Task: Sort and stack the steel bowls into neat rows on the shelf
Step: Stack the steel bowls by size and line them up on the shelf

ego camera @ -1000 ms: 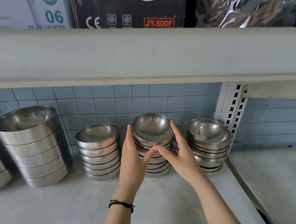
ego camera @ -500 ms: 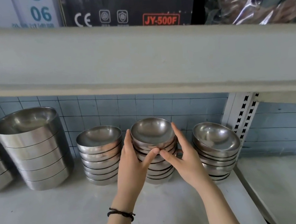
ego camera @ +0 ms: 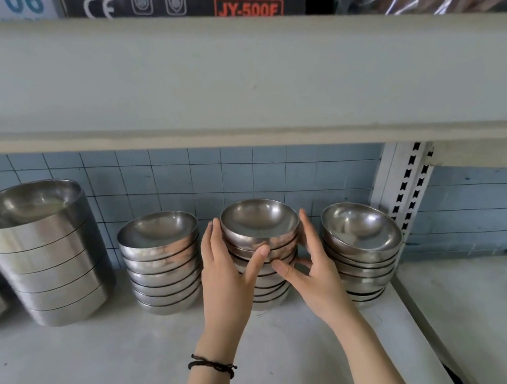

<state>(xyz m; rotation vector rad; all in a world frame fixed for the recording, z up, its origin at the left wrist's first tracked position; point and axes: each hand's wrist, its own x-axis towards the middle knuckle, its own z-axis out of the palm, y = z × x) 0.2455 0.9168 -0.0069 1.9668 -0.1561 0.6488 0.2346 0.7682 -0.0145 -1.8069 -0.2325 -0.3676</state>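
Three stacks of small steel bowls stand in a row at the back of the grey shelf [ego camera: 77,382]. The middle stack [ego camera: 259,223] leans slightly and both hands clasp it. My left hand [ego camera: 225,279] presses its left side, thumb across the front. My right hand [ego camera: 317,273] holds the right side, thumb touching the front near the left thumb. The left stack [ego camera: 162,255] stands upright close beside my left hand. The right stack [ego camera: 362,242] tilts to the right against the shelf upright.
A tall stack of larger steel bowls [ego camera: 41,252] stands at the left, with another stack cut off at the frame's edge. A white slotted upright [ego camera: 406,184] divides this shelf from the one to the right. The upper shelf board [ego camera: 232,91] overhangs low, boxes on top.
The middle stack has shifted a little left, closer to the left stack and away from the right one. Both hands stay clasped on it.
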